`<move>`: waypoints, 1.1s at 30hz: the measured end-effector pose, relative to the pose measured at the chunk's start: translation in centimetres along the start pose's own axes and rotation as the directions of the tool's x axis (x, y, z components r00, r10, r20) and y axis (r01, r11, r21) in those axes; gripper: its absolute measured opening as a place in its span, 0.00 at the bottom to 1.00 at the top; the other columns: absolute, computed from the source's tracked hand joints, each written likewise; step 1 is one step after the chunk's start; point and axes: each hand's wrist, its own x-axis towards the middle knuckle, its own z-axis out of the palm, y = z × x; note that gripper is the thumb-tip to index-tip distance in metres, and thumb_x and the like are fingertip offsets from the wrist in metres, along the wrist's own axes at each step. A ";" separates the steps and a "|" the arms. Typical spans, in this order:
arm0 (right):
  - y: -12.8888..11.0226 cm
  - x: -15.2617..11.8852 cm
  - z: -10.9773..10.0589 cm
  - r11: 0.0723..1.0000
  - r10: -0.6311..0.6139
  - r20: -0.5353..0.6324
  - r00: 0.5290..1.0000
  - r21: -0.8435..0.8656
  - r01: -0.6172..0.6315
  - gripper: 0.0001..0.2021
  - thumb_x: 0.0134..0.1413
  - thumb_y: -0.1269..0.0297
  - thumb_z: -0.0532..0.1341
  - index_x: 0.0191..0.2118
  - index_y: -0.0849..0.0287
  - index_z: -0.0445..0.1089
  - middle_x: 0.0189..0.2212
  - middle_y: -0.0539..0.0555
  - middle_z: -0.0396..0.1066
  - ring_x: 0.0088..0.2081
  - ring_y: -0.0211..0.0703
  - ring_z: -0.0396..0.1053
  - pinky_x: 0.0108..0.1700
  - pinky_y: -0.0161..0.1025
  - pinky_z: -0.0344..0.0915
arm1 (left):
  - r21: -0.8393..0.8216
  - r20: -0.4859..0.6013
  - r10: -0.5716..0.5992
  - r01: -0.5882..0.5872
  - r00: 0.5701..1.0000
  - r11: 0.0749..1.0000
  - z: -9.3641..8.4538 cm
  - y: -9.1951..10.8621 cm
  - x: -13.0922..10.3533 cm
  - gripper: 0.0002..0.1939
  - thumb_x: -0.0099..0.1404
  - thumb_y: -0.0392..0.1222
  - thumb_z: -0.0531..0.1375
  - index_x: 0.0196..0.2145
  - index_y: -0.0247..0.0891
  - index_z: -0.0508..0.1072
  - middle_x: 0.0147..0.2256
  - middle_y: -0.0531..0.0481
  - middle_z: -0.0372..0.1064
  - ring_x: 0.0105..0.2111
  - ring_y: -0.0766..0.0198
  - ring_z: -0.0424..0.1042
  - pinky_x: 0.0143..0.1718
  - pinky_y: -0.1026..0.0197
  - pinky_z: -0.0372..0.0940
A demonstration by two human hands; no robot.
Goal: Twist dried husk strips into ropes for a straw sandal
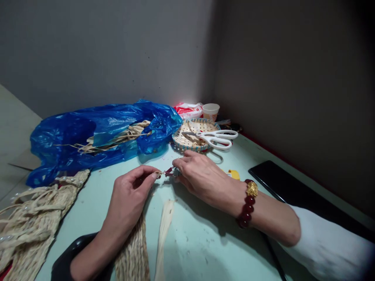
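My left hand is closed, thumb and forefinger pinching the end of a thin straw strand. Just to its right, my right hand grips a small tool with dark red and metal parts; its exact kind is mostly hidden by the fingers. The tool's tip meets or nearly meets the pinched strand. Under my left wrist runs a woven straw strip. A loose pale flat husk strip lies on the table between my forearms.
A blue plastic bag holding dry husk strips lies at the back left. White-handled scissors rest on a woven basket, near a paper cup. Braided straw work lies left; a black flat object lies right.
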 end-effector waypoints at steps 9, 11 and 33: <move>-0.3 -0.3 0.0 1.000 0.016 -0.017 1.000 -0.011 -0.016 0.04 0.57 0.73 0.60 0.31 0.64 0.69 0.25 0.55 0.70 0.30 0.42 0.64 0.31 0.39 0.50 | 0.042 -0.017 -0.041 0.042 0.999 0.998 -0.1 0.1 -0.1 0.05 0.56 0.42 0.64 0.28 0.44 0.81 0.31 0.54 0.80 0.33 0.61 0.73 0.39 0.62 0.64; -0.4 -0.3 0.1 0.999 -0.022 -0.047 0.999 -0.041 0.020 0.05 0.57 0.75 0.59 0.31 0.64 0.69 0.24 0.55 0.70 0.29 0.42 0.63 0.31 0.39 0.49 | 0.051 -0.007 -0.037 0.037 0.999 0.998 0.0 0.0 -0.2 0.04 0.56 0.41 0.64 0.28 0.44 0.81 0.31 0.53 0.80 0.33 0.61 0.74 0.40 0.62 0.63; -0.7 -0.5 1.0 0.997 -0.048 -0.097 0.994 -0.069 0.042 0.09 0.57 0.72 0.61 0.26 0.61 0.69 0.20 0.53 0.69 0.23 0.42 0.59 0.27 0.41 0.43 | 0.160 -0.015 0.080 -0.077 0.997 0.984 0.5 -0.1 -0.9 0.05 0.61 0.38 0.62 0.27 0.41 0.75 0.27 0.56 0.75 0.28 0.64 0.70 0.33 0.62 0.61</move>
